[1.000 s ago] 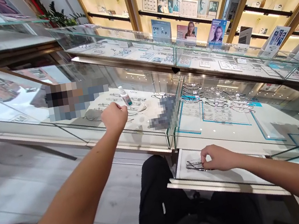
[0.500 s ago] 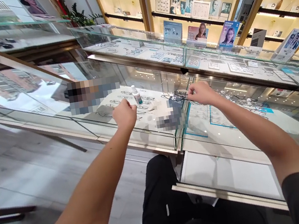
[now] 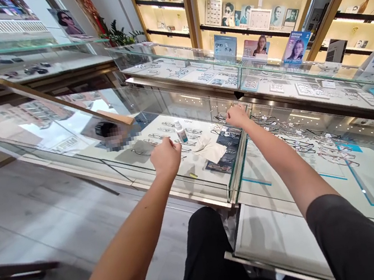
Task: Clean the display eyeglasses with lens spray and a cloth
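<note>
My left hand (image 3: 166, 157) is closed above the near part of the glass counter (image 3: 180, 186), just left of a small white spray bottle (image 3: 180, 132). Whatever its fingers may hold is hidden. Farther right and back, my right hand (image 3: 237, 116) has its fingers curled down by dark-framed glasses (image 3: 221, 117) near the seam between two counters; what it grips cannot be made out. The bottle stands upright. A pale cloth (image 3: 211, 149) lies crumpled between my hands, and a small yellow-green item (image 3: 193, 175) sits nearer me.
Many eyeglasses (image 3: 297, 144) spread over the right counter. An open drawer (image 3: 276, 234) juts out below it, by my legs. Behind stand another glass display case (image 3: 183, 72) and lit shelves (image 3: 261, 24). Dark chair parts (image 3: 20, 275) are at lower left.
My right hand has shifted left and slightly back, away from the right counter's edge to the seam. The view has tilted, uncovering the cloth and more glasses. My left hand stays closed by the bottle.
</note>
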Motion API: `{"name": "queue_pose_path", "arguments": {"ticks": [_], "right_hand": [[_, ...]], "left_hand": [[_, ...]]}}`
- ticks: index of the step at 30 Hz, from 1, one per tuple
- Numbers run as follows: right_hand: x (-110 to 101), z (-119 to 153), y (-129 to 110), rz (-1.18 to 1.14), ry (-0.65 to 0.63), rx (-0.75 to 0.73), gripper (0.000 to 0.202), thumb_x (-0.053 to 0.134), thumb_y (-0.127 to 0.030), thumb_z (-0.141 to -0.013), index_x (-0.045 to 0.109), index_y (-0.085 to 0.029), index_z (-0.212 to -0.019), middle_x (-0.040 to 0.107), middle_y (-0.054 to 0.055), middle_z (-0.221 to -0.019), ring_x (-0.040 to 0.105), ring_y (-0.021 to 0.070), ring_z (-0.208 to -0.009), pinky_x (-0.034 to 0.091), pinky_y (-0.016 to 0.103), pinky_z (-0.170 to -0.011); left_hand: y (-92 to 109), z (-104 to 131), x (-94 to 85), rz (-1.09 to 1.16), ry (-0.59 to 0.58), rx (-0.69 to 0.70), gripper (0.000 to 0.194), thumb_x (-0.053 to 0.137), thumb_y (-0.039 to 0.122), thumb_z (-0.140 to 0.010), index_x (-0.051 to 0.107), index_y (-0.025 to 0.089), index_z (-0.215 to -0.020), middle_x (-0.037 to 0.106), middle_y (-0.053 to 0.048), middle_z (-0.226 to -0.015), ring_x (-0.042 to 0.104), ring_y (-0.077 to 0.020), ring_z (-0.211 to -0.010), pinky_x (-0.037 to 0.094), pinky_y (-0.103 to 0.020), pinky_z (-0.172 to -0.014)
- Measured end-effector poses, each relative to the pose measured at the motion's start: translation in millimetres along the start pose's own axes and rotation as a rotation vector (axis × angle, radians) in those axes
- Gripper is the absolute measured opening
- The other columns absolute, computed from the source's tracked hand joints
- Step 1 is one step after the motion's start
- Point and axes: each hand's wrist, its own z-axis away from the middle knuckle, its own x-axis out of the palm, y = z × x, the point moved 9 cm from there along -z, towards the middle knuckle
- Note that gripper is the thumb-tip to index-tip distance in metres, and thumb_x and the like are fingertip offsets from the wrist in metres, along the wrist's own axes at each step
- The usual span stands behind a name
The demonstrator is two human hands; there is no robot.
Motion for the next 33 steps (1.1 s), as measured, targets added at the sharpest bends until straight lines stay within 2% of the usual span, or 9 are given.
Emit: {"name": "queue_pose_path", "arguments": {"ticks": [5, 12, 19, 28, 33], "right_hand": [[14.8, -9.3, 1.6, 0.027, -0.001, 0.0, 0.018, 0.06, -0.019, -0.087, 0.078, -0.016, -0.086, 0.078, 0.012, -0.107, 0.06, 0.0284, -0.122, 0.02, 0.05, -0.128], [20.7, -12.3, 7.3, 0.033, -0.026, 0.019, 0.016, 0.064, -0.024, -0.084, 0.078, -0.018, -0.09, 0.075, 0.012, -0.109, 0.06, 0.0311, -0.122, 0.023, 0.055, -0.126], [17.9, -5.9, 11.1, 0.013, -0.066, 0.005, 0.014, 0.066, -0.023, -0.082, 0.078, -0.021, -0.089, 0.072, 0.01, -0.111, 0.06, 0.0289, -0.116, 0.029, 0.053, -0.122], [8.8, 7.1, 11.1, -0.005, -0.009, -0.01, 0.018, 0.061, -0.024, -0.092, 0.078, -0.021, -0.098, 0.064, 0.01, -0.133, 0.05, 0.028, -0.13, 0.029, 0.049, -0.122], [8.0, 11.6, 8.5, -0.018, -0.014, -0.024, 0.012, 0.067, -0.026, -0.091, 0.077, -0.021, -0.088, 0.065, 0.009, -0.128, 0.05, 0.0282, -0.126, 0.029, 0.051, -0.12]], "left_hand": [[-1.3, 0.4, 3.7, -0.014, -0.028, 0.001, 0.02, 0.047, 0.033, -0.095, 0.062, 0.02, -0.1, 0.075, -0.015, -0.093, 0.071, -0.0351, -0.096, 0.047, -0.038, -0.077], [-3.2, -0.2, 4.1, -0.018, -0.018, 0.0, 0.022, 0.047, 0.035, -0.095, 0.062, 0.02, -0.102, 0.075, -0.015, -0.094, 0.071, -0.034, -0.095, 0.047, -0.037, -0.075], [-1.3, -1.5, 5.1, -0.025, -0.025, 0.009, 0.023, 0.047, 0.035, -0.095, 0.063, 0.019, -0.102, 0.075, -0.015, -0.094, 0.071, -0.035, -0.095, 0.047, -0.037, -0.075], [1.1, -2.4, 5.4, -0.047, -0.022, 0.014, 0.024, 0.046, 0.034, -0.095, 0.064, 0.02, -0.104, 0.076, -0.016, -0.097, 0.072, -0.0358, -0.097, 0.05, -0.039, -0.077], [1.5, -3.5, 6.0, -0.057, -0.019, 0.02, 0.023, 0.047, 0.033, -0.095, 0.064, 0.02, -0.103, 0.076, -0.016, -0.096, 0.072, -0.0352, -0.097, 0.05, -0.039, -0.078]]}}
